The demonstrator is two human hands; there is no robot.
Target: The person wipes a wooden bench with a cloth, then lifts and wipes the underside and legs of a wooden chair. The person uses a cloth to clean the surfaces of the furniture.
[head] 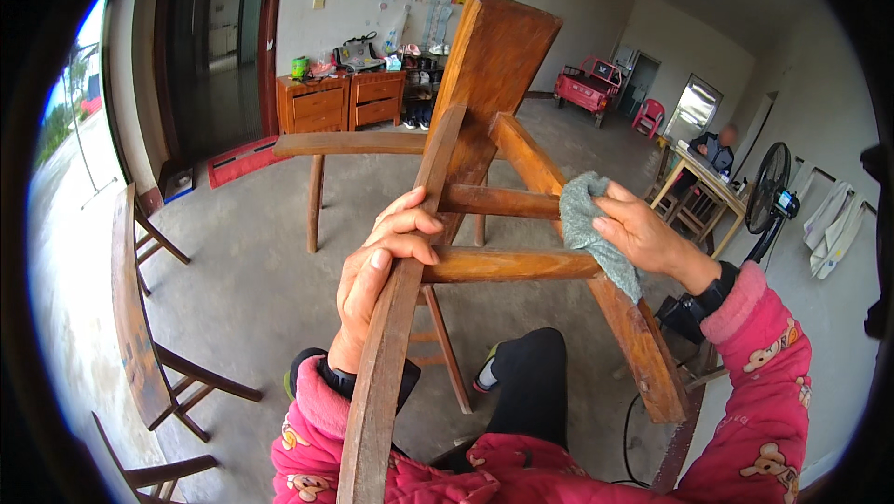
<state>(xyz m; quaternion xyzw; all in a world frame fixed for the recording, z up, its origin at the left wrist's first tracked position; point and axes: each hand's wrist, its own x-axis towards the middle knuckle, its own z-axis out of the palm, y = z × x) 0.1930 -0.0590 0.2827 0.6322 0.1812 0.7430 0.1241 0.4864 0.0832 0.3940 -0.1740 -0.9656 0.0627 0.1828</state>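
Note:
A wooden bench [499,57] is tipped up before me, its legs pointing towards my body. My left hand [380,259] is wrapped around the near left leg [384,364], close to where the lower rung [510,264] joins it. In my right hand [639,228] is a grey-green cloth [590,224], pressed against the right leg [639,350] where the rungs meet it. The cloth hides that part of the leg and the right ends of both the lower rung and the upper rung [499,201].
Another wooden bench [349,143] stands behind this one. More benches, including a long one [140,322], stand at the left by the doorway. A standing fan [768,189] is at the right; beyond it a person [716,148] sits at a table [705,175]. Wooden cabinets [314,106] line the back wall.

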